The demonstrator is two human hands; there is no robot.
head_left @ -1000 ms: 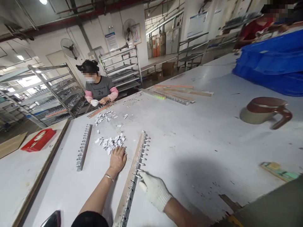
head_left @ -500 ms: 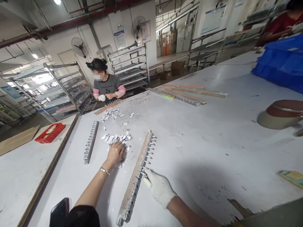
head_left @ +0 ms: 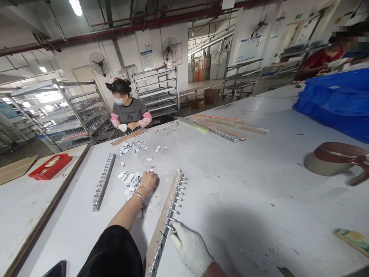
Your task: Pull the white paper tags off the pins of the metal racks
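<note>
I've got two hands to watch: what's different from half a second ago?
The left hand has shifted rightward and away from the wearer, to the right side of the small white pieces. Whether it picked any up is hidden. The right gloved hand stays at the pegged strip; the other strip, left of the pieces, stays put.

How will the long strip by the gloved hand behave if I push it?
The strip is probably stiff, since it runs straight. It likely won't roll, given its broad, flat face. Its jutting pegs might snag the gloved right hand, close beside them.
</note>
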